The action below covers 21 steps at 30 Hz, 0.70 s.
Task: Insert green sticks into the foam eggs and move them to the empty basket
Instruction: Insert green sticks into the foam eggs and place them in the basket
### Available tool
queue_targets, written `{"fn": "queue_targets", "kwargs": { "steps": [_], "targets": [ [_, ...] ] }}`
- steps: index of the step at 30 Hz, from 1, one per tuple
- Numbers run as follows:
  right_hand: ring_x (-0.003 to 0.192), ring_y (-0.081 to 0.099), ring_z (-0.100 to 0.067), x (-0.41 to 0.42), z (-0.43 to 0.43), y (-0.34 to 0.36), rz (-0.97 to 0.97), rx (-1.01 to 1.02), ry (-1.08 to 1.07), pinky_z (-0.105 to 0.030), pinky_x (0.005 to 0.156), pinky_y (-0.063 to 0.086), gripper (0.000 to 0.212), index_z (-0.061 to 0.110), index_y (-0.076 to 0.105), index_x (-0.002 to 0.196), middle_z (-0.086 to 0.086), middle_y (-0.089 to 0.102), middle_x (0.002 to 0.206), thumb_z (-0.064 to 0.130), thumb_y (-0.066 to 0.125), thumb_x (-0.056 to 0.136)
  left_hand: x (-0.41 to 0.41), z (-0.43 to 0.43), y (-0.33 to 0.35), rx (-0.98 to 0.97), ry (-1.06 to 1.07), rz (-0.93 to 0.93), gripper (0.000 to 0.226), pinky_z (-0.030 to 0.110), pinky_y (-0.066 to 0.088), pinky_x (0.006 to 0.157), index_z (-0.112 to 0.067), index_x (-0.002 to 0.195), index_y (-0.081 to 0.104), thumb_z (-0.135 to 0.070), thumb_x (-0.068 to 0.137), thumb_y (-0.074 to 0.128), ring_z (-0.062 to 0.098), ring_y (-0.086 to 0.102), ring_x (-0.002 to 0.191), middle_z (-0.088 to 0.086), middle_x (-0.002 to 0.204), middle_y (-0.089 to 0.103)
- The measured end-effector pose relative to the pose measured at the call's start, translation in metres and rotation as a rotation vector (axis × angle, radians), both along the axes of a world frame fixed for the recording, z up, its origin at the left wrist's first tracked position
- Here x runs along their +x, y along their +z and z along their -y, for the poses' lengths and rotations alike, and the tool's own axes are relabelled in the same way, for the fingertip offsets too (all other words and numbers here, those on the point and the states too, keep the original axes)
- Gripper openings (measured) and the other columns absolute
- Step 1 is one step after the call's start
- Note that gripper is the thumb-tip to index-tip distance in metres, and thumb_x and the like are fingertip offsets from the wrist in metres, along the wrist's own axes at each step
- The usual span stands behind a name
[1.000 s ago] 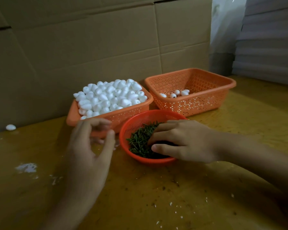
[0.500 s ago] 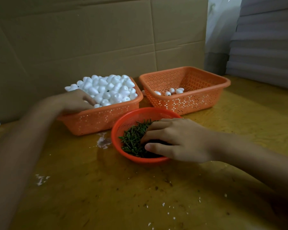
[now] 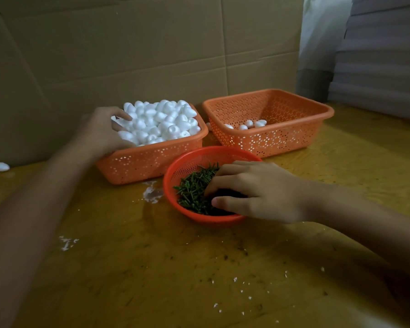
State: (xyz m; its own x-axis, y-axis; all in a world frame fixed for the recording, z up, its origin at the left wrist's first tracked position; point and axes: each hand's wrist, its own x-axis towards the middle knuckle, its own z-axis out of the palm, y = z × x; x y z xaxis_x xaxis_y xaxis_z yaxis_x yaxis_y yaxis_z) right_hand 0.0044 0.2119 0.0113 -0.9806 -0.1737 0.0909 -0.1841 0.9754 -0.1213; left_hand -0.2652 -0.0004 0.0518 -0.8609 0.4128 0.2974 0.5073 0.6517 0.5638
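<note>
Left hand (image 3: 102, 132) reaches into white foam eggs (image 3: 162, 121) heaped in orange perforated plastic basket (image 3: 149, 163) at desk's far edge; fingers curled among eggs, grip cannot be told. Right hand (image 3: 260, 191) in round red mesh bowl (image 3: 187, 162) mid-desk, fingertips buried in green sticks (image 3: 191, 192), grip cannot be told. Second orange perforated basket (image 3: 284, 138), far right: few eggs.

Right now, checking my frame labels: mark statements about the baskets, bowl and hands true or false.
1. The left hand reaches into the heaped rectangular orange plastic basket of white foam eggs. True.
2. The round red mesh bowl holds foam eggs. False: that bowl holds green sticks under the right hand.
3. The other orange basket is empty. False: a few eggs lie in that basket.
4. One loose foam egg lies on the yellowish table, far left. True.
</note>
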Motion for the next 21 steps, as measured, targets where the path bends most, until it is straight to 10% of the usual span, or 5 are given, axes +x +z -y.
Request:
{"fn": "queue_targets", "kwargs": {
  "steps": [5,12,21],
  "targets": [
    [0.113,0.054,0.002,-0.004,-0.008,0.0,0.014,-0.262,0.005,-0.032,0.096,0.046,0.026,0.044,0.063,0.124,0.022,0.058,0.118,0.039,0.065,0.098,0.009,0.009,-0.002,0.128,-0.035,-0.226,0.066,0.046,0.058,0.09,-0.03,0.126,0.065,-0.014,0.071,0.097,0.025,0.069,0.102,-0.004,0.115,0.066],
    [0.1,0.067,0.002,-0.007,-0.015,-0.003,-0.071,-0.487,0.035,-0.03,0.092,0.053,0.023,0.032,0.078,0.106,0.017,0.074,0.102,0.015,0.08,0.09,0.025,0.007,0.006,0.25,-0.089,-0.349,0.008,0.045,0.06,0.087,-0.022,0.099,0.077,-0.026,0.092,0.079,0.019,0.072,0.093,0.001,0.097,0.076],
    [0.093,0.073,0.001,-0.007,-0.017,-0.006,-0.219,-0.575,0.021,-0.031,0.09,0.058,0.013,0.026,0.082,0.097,0.012,0.079,0.095,0.02,0.083,0.085,0.08,-0.002,0.004,0.722,-0.201,-0.012,0.022,0.032,0.065,0.069,-0.013,0.099,0.077,-0.021,0.083,0.091,0.026,0.08,0.079,0.006,0.084,0.081]
  ]
}}
